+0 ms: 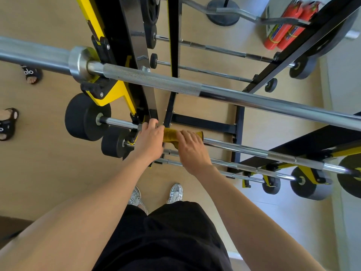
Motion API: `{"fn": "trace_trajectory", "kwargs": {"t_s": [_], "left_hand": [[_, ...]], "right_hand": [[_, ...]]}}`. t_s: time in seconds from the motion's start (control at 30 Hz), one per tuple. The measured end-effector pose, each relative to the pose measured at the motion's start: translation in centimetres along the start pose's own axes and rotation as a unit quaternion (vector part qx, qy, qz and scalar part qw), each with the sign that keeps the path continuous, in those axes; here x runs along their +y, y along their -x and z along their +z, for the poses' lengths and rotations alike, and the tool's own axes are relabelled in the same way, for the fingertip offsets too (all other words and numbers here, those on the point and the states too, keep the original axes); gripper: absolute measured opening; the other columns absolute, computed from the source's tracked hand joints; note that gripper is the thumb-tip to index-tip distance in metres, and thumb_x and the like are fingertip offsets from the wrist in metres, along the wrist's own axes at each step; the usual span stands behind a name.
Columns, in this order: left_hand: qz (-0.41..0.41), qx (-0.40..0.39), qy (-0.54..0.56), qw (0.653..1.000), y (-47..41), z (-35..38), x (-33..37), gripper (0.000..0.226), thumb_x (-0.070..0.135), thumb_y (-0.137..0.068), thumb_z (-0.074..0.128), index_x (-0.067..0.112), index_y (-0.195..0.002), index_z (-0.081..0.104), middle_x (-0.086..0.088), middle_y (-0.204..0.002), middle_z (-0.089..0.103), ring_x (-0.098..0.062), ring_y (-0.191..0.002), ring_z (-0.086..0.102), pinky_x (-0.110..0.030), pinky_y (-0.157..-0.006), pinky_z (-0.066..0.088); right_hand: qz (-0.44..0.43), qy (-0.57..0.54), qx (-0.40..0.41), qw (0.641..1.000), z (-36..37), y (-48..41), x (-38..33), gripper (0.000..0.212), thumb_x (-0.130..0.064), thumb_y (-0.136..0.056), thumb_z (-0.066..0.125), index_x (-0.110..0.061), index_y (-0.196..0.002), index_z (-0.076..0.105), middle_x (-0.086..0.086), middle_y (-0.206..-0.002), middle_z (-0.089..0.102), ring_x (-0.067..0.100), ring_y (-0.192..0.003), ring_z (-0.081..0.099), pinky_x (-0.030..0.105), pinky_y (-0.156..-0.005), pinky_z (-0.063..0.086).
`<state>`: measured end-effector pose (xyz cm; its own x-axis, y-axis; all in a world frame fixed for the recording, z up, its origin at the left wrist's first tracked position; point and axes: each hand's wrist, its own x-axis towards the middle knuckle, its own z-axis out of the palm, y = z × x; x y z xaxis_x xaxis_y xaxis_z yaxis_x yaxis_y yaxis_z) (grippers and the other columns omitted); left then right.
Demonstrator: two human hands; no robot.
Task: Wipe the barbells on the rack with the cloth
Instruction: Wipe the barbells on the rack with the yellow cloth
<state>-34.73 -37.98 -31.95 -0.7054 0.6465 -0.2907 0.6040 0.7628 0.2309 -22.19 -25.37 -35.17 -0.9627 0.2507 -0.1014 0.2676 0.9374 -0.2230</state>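
A mustard-yellow cloth (170, 136) is wrapped over a chrome barbell (254, 151) that lies across the black and yellow rack (125, 89). My right hand (192, 150) grips the cloth around the bar. My left hand (149, 137) holds the same bar just left of the cloth, near its black weight plate (86, 116). Two thinner barbells (230, 165) lie on lower pegs beneath my hands. A thick knurled barbell (156, 80) crosses above, close to the camera.
More barbells (214, 48) hang on the rack's far side, and a curl bar (240, 12) lies beyond. Red cylinders (283, 26) stand at the top right. Another person's sandalled feet (7, 124) are at the left. My own shoes (175, 192) stand on the wooden floor.
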Motion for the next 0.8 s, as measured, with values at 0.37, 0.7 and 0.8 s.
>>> {"fn": "trace_trajectory", "kwargs": {"t_s": [0.37, 0.7, 0.8], "left_hand": [[0.029, -0.114, -0.109, 0.987, -0.2, -0.8, -3.6, 0.09, 0.011, -0.092, 0.074, 0.006, -0.164, 0.019, -0.017, -0.168, 0.027, -0.034, -0.156, 0.027, -0.05, -0.123, 0.036], [0.023, -0.158, -0.13, 0.979, -0.3, -0.1, -3.8, 0.103, 0.022, -0.092, 0.073, 0.006, -0.166, 0.003, -0.019, -0.173, 0.008, -0.036, -0.161, 0.008, -0.054, -0.129, 0.022], [0.015, -0.162, -0.135, 0.977, -0.3, 0.0, -3.6, 0.104, 0.023, -0.092, 0.073, 0.006, -0.166, 0.002, -0.02, -0.174, 0.005, -0.037, -0.161, 0.007, -0.053, -0.13, 0.019]], "right_hand": [[-0.068, 0.078, -0.125, 0.987, 0.7, -6.6, 1.4, 0.036, -0.032, -0.104, 0.063, -0.016, -0.13, 0.043, 0.007, -0.112, 0.067, 0.025, -0.092, 0.07, 0.041, -0.076, 0.06], [-0.012, 0.004, -0.175, 0.984, -0.2, -8.3, 1.7, 0.061, -0.071, -0.105, 0.02, -0.023, -0.1, 0.058, -0.005, -0.08, 0.059, 0.019, -0.076, 0.061, 0.04, -0.073, 0.053], [0.07, -0.047, -0.184, 0.979, -0.4, -9.0, 1.2, 0.059, -0.056, -0.111, 0.017, -0.018, -0.109, 0.062, 0.0, -0.089, 0.063, 0.023, -0.083, 0.062, 0.042, -0.075, 0.051]]}}
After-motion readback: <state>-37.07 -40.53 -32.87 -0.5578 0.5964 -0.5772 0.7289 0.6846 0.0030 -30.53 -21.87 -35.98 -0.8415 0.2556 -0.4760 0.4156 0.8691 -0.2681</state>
